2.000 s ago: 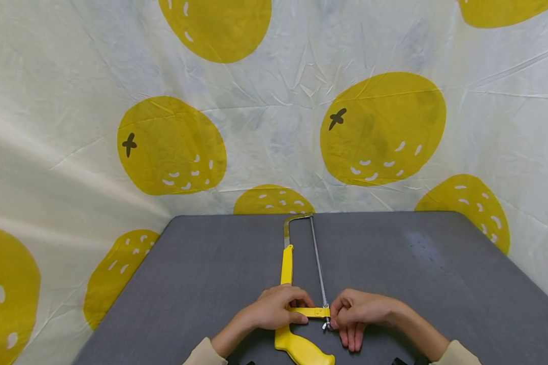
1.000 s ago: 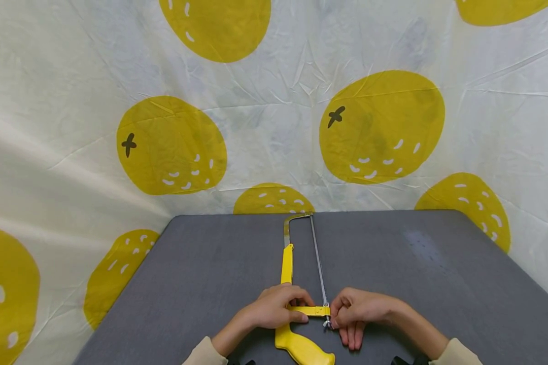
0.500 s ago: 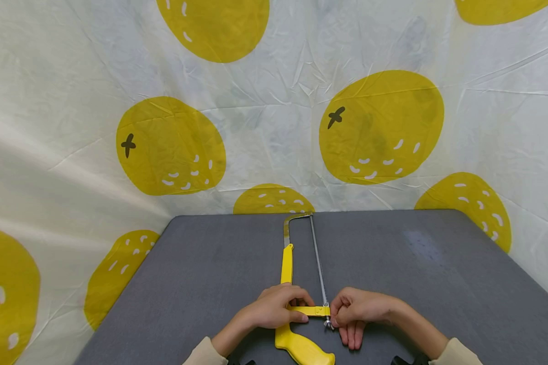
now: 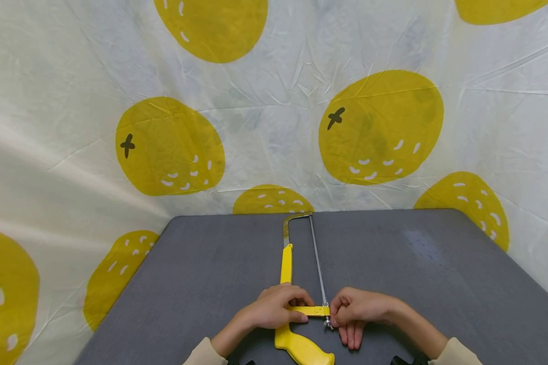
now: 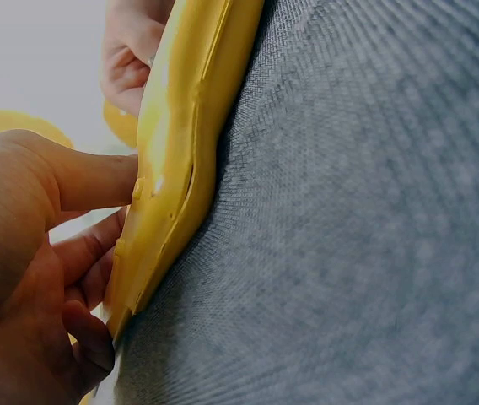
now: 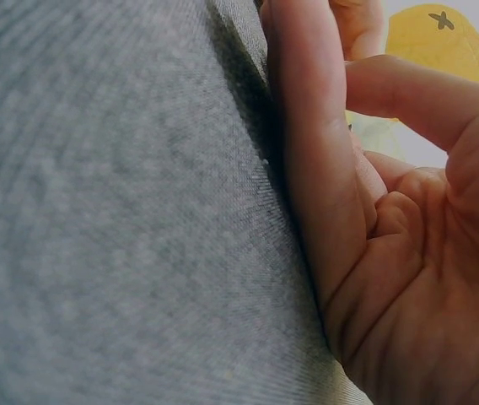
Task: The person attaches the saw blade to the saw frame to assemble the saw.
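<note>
Saw point(image 4: 286, 263) lies on a grey table point(image 4: 201, 279), its handle point(image 4: 306, 350) toward the person and its curved metal end at the table's far edge. The thin blade point(image 4: 319, 258) runs along the right side of the yellow frame, apart from it except at the two ends. The left hand point(image 4: 283, 306) grasps the near crosspiece point(image 4: 317, 311), thumb on the side nearer the person and fingers curled over the far side. Across from it, the right hand point(image 4: 358, 309) pinches a small metal wing nut point(image 4: 328, 324) at the blade's near end with thumb and forefinger; the fingertips partly cover the nut, and other fingers of that hand stretch down against the table. The left wrist view shows the left thumb against the saw's yellow body, with the right hand just beyond. From the right wrist, an extended finger fills the foreground along the grey surface, hiding the nut. Cream sleeves point(image 4: 456, 353) end short of both wrists. Behind the table hangs a creased white cloth point(image 4: 274, 142) printed with large yellow fruit point(image 4: 381, 126), two of them bearing dark cross-shaped marks in full sight.
</note>
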`<state>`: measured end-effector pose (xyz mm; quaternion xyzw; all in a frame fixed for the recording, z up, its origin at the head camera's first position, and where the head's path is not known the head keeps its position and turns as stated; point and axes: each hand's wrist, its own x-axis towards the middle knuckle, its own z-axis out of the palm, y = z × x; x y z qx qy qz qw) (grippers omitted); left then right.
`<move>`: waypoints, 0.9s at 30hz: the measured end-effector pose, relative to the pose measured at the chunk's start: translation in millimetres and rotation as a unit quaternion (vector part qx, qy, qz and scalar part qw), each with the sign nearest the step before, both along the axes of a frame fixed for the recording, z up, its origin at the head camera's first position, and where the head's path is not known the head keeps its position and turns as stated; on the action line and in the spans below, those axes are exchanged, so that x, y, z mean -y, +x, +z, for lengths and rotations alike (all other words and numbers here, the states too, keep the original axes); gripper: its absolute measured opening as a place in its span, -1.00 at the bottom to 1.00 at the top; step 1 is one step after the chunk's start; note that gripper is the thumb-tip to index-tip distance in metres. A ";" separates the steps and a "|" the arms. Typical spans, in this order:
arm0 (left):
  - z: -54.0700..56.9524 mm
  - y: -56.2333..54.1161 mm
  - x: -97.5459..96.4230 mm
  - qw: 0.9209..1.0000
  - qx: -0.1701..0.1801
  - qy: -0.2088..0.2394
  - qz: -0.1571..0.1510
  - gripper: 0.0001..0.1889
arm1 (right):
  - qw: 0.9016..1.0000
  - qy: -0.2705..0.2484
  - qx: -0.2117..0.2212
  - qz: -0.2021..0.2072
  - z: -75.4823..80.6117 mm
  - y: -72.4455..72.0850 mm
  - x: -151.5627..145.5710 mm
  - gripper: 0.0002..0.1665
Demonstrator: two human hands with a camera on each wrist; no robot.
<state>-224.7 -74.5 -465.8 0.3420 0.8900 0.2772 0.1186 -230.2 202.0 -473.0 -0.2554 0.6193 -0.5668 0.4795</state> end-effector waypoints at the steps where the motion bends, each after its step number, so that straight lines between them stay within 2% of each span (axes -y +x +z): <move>1: 0.2 0.0 0.1 1.000 0.001 0.001 0.000 -0.80 | 1.000 0.000 0.000 -0.001 0.1 0.1 0.2 -0.85; 27: 0.5 0.5 0.3 1.000 0.006 0.001 0.001 -0.80 | 1.000 0.008 -0.004 -0.004 1.0 1.7 1.5 -0.90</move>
